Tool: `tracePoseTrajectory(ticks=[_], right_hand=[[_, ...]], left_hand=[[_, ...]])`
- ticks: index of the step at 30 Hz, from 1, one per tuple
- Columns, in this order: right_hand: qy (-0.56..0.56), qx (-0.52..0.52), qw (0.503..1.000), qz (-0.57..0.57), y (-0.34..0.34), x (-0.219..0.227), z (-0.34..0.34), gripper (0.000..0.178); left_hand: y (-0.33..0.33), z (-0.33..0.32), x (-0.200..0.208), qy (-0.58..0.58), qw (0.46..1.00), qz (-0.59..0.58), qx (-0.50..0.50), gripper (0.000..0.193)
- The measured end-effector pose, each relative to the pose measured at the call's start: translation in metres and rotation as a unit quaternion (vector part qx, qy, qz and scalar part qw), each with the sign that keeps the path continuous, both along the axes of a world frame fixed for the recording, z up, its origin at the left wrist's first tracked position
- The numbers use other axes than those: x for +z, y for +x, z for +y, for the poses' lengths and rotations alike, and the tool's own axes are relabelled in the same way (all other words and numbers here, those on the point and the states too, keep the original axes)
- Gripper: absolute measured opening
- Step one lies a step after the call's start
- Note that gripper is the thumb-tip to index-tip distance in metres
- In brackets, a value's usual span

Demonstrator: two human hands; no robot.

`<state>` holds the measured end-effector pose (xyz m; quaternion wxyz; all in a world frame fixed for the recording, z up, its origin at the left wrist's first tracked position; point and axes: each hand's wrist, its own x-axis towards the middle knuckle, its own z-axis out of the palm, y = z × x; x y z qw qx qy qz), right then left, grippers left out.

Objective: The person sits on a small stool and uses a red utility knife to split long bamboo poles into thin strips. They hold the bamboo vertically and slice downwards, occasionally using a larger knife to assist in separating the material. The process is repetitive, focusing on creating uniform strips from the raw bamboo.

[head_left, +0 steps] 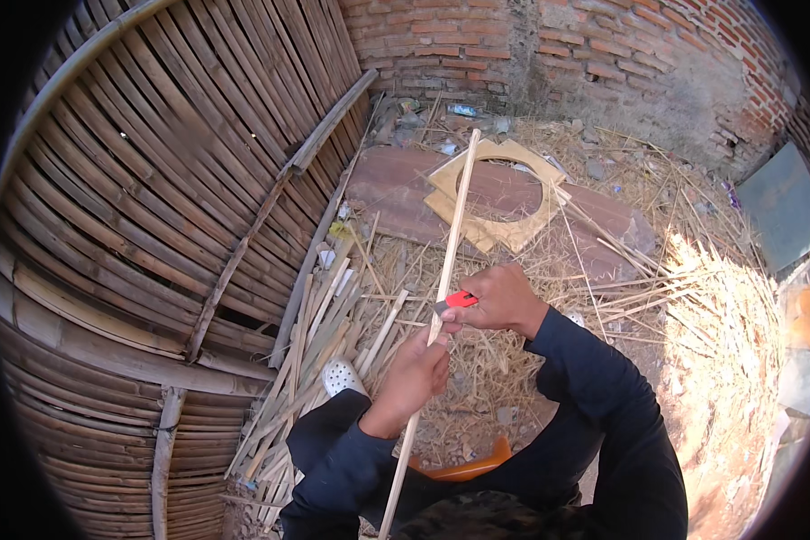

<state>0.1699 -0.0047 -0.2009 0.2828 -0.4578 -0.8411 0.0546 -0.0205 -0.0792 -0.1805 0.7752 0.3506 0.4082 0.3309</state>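
Observation:
A long pale strip of bamboo or wood (459,211) slants up and away from my lap. My left hand (411,382) is closed round its lower middle, thumb lying along the strip. In my right hand (506,301) is a red-handled cutter knife (461,299), gripped in the fist. Its grey blade end lies against the strip, just beyond my left thumb. The exact edge of the blade is too small to make out.
Loose bamboo strips (310,346) lie heaped at left beside my white clog (340,376). A slatted bamboo wall (153,180) stands left, a brick wall (477,49) behind. Shavings surround a brown board (391,184) bearing a yellowish ring-shaped panel (544,216). Something orange (468,470) shows between my legs.

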Motion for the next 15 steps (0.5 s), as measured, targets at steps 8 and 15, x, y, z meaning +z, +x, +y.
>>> tracePoseTrajectory(ticks=[8, 15], right_hand=[[-0.018, -0.028, 0.999, 0.038, 0.0, -0.015, 0.012, 0.059], [-0.01, -0.122, 0.992, -0.007, 0.022, -0.02, 0.04, 0.063]], left_hand=[[-0.005, -0.006, 0.006, 0.051, 0.998, 0.035, -0.01, 0.03], [-0.001, -0.027, -0.003, 0.148, 0.983, 0.094, -0.054, 0.03]])
